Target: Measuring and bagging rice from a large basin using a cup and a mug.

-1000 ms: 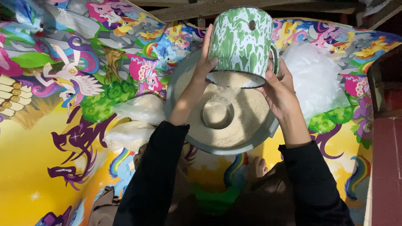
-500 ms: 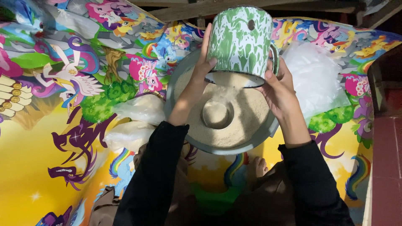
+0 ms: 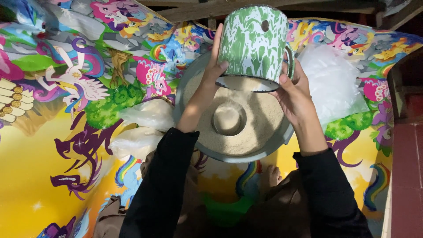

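A green-and-white enamel mug [image 3: 253,42] is held tilted, mouth down, between the left hand [image 3: 207,88] and the right hand [image 3: 297,94], both pressed against its sides. It is kept above a round metal pan [image 3: 282,136] filled with pale grain [image 3: 260,128]. A colourful cartoon sheet [image 3: 53,110] is spread underneath.

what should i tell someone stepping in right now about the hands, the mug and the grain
Left hand and right hand both grip the green-and-white enamel mug, tipped mouth-down over the round metal tray.
Pale grain already fills the tray, with a small cup sunk in its middle.
Grain shows at the mug's mouth, so it is not yet emptied.
Clear plastic bags lie left of the tray.
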